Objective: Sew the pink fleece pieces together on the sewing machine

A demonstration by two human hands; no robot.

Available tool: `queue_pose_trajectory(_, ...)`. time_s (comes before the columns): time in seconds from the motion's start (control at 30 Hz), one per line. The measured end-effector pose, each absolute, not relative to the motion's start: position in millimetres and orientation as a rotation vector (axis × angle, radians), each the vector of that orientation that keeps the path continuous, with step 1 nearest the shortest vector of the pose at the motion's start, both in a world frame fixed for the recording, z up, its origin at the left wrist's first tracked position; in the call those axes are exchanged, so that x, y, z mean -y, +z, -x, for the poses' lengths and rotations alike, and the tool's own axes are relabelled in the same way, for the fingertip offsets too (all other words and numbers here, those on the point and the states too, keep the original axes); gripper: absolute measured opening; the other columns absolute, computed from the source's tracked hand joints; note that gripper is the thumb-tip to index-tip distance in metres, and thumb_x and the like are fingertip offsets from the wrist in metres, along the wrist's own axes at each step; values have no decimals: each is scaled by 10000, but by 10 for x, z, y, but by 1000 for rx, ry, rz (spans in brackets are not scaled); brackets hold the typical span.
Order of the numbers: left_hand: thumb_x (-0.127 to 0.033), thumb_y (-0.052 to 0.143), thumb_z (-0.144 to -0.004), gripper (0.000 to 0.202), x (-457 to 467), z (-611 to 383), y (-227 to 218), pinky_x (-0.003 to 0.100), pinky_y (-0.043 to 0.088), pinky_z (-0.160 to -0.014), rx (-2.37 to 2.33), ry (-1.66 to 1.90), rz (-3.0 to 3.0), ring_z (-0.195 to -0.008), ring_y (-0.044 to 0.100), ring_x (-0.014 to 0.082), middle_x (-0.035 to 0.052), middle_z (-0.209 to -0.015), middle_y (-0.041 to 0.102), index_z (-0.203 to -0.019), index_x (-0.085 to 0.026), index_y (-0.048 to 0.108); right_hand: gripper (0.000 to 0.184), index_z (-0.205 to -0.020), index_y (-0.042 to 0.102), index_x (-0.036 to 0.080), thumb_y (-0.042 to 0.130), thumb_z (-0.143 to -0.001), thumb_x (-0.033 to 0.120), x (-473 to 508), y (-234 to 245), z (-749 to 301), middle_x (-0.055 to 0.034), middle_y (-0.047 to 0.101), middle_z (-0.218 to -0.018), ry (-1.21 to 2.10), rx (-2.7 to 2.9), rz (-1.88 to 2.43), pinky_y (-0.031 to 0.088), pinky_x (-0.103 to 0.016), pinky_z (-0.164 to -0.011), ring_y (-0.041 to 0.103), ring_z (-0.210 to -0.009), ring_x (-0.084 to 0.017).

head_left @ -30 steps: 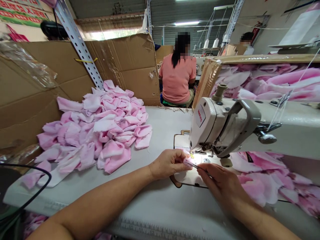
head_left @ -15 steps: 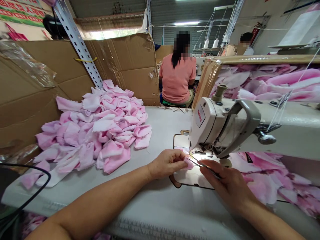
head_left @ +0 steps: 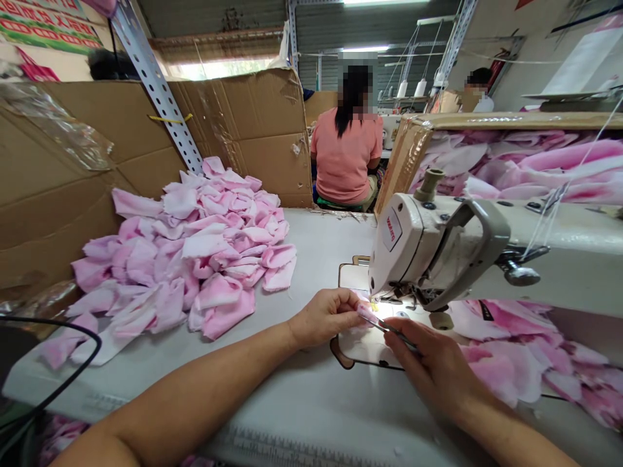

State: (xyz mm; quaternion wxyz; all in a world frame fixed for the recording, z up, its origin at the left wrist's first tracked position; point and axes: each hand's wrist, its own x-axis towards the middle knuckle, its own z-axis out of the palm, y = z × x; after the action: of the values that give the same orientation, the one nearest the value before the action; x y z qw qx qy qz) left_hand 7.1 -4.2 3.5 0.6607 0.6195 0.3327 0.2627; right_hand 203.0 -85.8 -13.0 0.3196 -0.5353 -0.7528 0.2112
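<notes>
My left hand is closed, pinching a small piece of pink plush cloth between thumb and fingertips, just in front of the sewing machine. In my right hand is a pair of slim metal tweezers. Their tips point left and meet the cloth beside my left fingertips; whether they grip it is too small to tell. A bit of yellow shows by the cloth, under the machine's lamp. Both hands are over the light machine bed plate.
Left on the table lies a heap of pink cloth pieces against a cardboard wall. More pink cloth lies right of the needle area, beneath the machine arm. A filled carton stands behind. A co-worker sits beyond the table.
The tweezers' tips have come together and now touch the cloth; before, they were spread. My right hand has moved slightly left. My left hand keeps its pinch.
</notes>
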Motion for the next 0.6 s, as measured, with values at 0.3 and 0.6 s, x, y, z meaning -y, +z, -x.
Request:
queue_pose_trajectory(0.3, -427, 741, -699, 387, 43, -65, -35, 140, 261, -430, -790, 603, -1396, -502, 406, 44, -52, -590, 478, -801, -121, 528, 248, -920, 581, 242, 377, -958, 376, 838, -144, -1978, 15, 637, -677, 494, 1993, 1490, 419, -293, -579, 600, -604, -176)
queue_pose_trajectory(0.6, -273, 582, -835, 122, 111, -53, -1, 216, 433, -572, -840, 706, -1916, -638, 520, 103, -13, -723, 538, -851, -153, 570, 202, -951, 599, 170, 407, -948, 231, 837, 10, -2117, -58, 688, -734, -10, 2178, 1274, 442, -303, -575, 632, -604, -193)
